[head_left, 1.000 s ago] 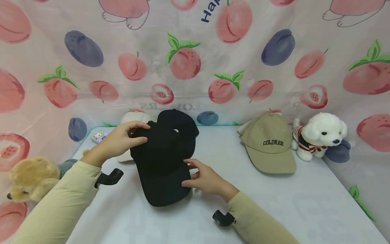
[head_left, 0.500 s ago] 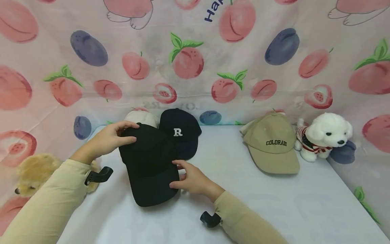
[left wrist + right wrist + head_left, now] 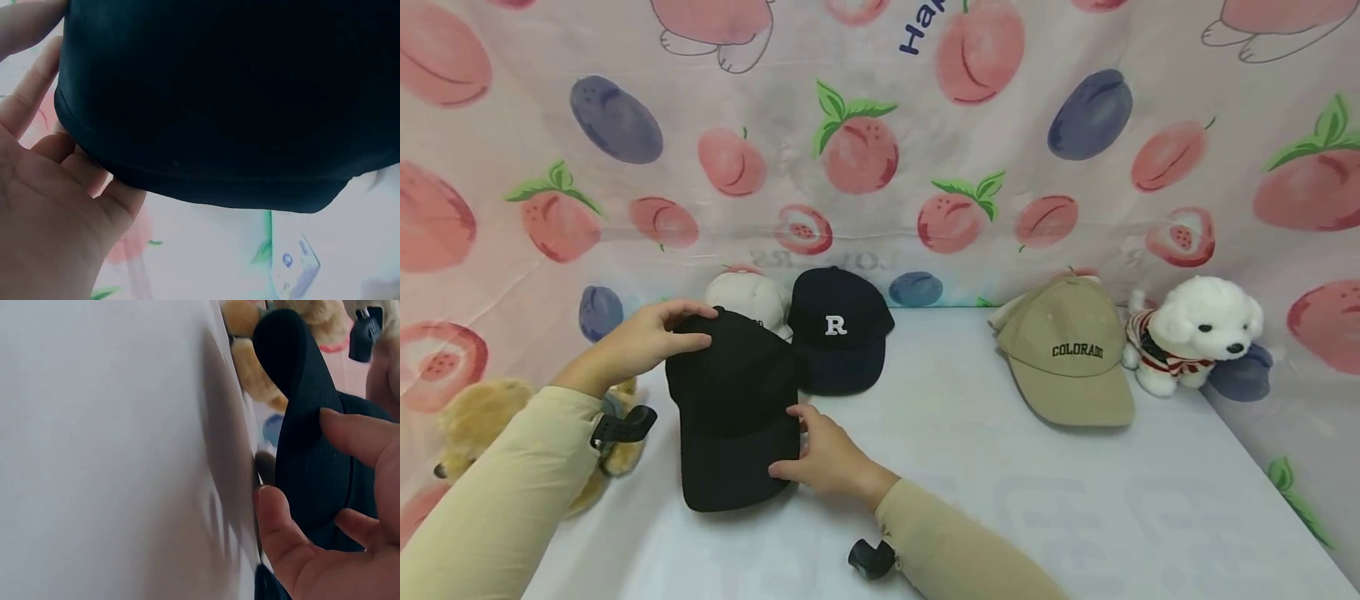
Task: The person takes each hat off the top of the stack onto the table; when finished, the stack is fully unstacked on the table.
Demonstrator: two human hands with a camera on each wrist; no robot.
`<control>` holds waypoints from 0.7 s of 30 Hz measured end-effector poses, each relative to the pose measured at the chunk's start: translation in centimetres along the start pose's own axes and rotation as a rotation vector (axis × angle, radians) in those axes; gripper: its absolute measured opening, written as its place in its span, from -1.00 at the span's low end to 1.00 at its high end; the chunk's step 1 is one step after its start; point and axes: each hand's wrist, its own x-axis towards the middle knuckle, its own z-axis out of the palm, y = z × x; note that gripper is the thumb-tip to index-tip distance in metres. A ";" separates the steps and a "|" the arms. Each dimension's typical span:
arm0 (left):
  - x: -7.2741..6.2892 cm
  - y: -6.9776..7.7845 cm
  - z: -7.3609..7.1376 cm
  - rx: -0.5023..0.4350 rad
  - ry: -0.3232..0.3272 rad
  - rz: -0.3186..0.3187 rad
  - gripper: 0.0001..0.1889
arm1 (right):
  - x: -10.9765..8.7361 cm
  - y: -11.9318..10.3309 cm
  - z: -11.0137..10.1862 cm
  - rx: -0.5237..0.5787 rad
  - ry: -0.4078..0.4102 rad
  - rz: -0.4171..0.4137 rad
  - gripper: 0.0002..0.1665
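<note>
Black cap (image 3: pixel 733 392): towards the bench's (image 3: pixel 970 475) left edge, brim facing the front edge
Left grip (image 3: pixel 632 342): thumb and fingers clamped on the crown
Right grip (image 3: pixel 827 454): thumb and fingers clamped on the brim's side
Dark R cap (image 3: pixel 842 358): near the back edge

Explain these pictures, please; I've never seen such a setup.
There is no machine: a person works with two bare hands. The wide picture is from the head camera; the others are from each wrist. The left fingers hold the crown of a black cap, and the right fingers hold it near the brim. On the white table, a white cap and a dark cap marked R sit behind it. Further right are a tan cap and a white toy dog; a golden plush toy is partly behind the left sleeve.
</note>
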 end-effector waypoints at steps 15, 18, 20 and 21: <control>-0.1 -2.5 -0.5 0.050 0.023 -0.017 -0.52 | 0.7 -1.0 3.3 -0.095 -0.033 0.048 -0.03; 0.0 -2.8 -0.4 0.047 0.018 -0.023 -0.52 | 0.7 -1.0 3.8 -0.099 -0.038 0.062 -0.02; 0.0 -3.0 -0.4 0.049 0.018 -0.020 -0.53 | 0.8 -1.1 4.0 -0.100 -0.040 0.066 -0.01; 0.0 -3.1 -0.4 0.043 0.017 -0.018 -0.53 | 0.8 -1.2 4.1 -0.099 -0.042 0.068 -0.01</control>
